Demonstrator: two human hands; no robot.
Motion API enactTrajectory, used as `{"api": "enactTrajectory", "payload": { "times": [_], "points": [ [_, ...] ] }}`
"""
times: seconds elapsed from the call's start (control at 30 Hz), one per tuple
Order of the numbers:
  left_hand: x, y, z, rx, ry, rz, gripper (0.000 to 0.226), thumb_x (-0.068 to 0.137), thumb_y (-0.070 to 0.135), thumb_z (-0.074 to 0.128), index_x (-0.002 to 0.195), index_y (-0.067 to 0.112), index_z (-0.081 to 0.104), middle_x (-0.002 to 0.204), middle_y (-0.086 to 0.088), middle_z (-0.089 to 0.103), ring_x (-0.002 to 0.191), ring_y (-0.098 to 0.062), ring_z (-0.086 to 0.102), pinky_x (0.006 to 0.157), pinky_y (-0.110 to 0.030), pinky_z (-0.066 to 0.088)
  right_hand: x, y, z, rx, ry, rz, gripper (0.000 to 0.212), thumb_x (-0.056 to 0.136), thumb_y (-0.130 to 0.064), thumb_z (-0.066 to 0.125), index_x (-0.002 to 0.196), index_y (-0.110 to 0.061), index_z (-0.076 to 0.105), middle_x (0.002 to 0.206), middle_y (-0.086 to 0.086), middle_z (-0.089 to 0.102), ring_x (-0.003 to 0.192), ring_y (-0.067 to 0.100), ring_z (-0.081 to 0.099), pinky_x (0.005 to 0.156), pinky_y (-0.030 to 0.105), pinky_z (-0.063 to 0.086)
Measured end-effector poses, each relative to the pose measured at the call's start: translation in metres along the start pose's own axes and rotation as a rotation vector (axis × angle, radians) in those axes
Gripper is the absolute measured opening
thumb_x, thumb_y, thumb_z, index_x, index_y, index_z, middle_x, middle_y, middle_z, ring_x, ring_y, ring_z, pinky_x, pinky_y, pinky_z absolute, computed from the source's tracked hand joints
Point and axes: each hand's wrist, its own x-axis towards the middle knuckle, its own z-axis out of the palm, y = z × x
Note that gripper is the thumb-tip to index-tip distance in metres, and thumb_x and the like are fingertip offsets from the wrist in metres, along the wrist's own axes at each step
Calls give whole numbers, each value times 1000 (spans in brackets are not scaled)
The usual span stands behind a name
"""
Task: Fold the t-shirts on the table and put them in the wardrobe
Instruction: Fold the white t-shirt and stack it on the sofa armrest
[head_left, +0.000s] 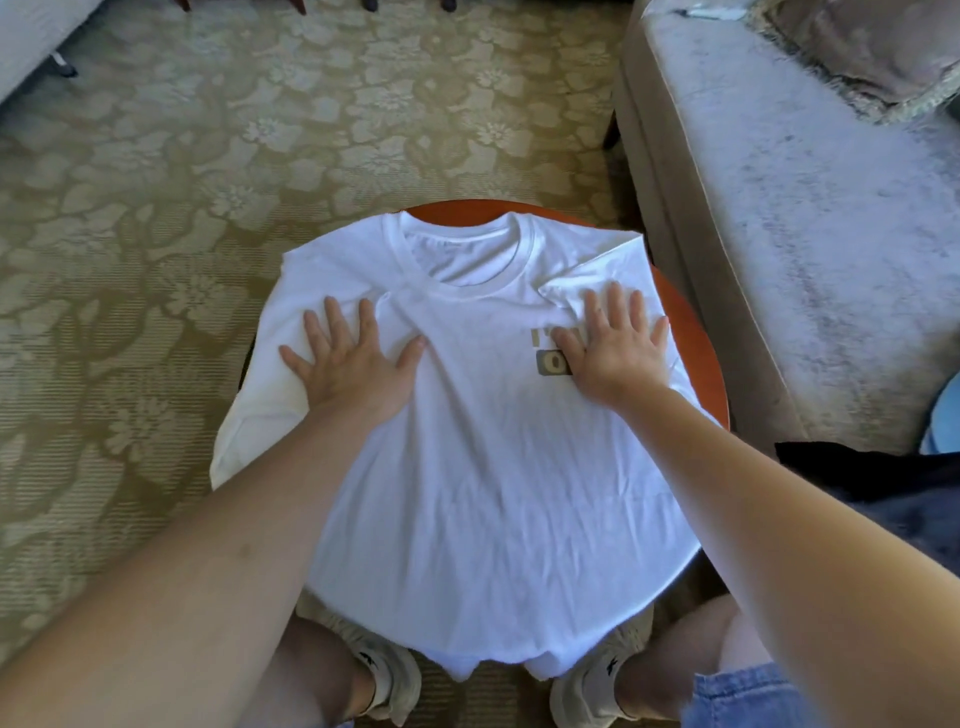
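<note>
- We see a white t-shirt (493, 493) spread front-up over the round table (698, 353). Its collar lies toward the far edge and its hem hangs over the near edge.
- The left grip (353, 364) is released, with fingers spread flat, pressing the shirt's chest toward the table's left edge.
- The right grip (613, 353) is also released, its flat palm pressing the cloth near the right edge and partly covering a small grey print (548, 361).
- One sleeve drapes over the table's left edge.
- We see a dark garment (883, 493) just beside the near right edge, and a pale sofa (805, 234) further along that side.
</note>
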Motion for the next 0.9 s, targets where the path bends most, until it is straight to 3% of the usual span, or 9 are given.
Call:
{"api": "enactTrajectory", "payload": {
  "times": [0.3,0.47,0.57,0.67,0.77,0.9],
  "points": [
    [28,10,-2,-30,33,12,82,89,75,18,156,31,-2,162,-5,-17,148,-27,-19,115,-61,-9,38,13,-6,9,1,38,74,95,-67,13,156,-27,1,164,1,-11,150,26,-13,119,52,-4],
    [31,6,-17,-186,-40,-5,86,87,72,39,155,32,6,164,-2,-11,149,-23,-16,117,-54,-7,41,17,-29,277,9,16,67,93,-64,40,147,-25,33,157,2,24,146,25,15,117,57,7],
    [21,-11,-23,-330,102,16,74,89,59,52,151,26,28,163,-2,9,150,-21,-1,119,-50,1,17,24,-36,401,112,34,64,96,-50,49,151,-24,31,161,4,20,149,23,12,117,57,0],
    [-3,-33,-24,-357,309,33,67,88,51,59,145,21,40,155,-5,26,146,-23,14,118,-48,10,-15,24,-32,389,194,0,58,97,-39,52,150,-22,35,161,7,20,149,26,11,117,59,2],
    [-30,-48,-24,-301,238,0,76,88,54,58,150,20,31,158,-7,19,147,-25,9,119,-46,8,-49,21,-29,361,238,-43,56,96,-39,53,147,-22,40,159,9,24,148,28,14,117,60,7],
    [-66,-49,-20,-111,73,83,87,86,69,48,155,27,16,163,-4,-4,149,-24,-10,120,-50,-1,-103,13,-16,270,133,-26,61,96,-49,48,151,-28,32,162,6,13,150,26,5,117,56,3]
  ]
}}
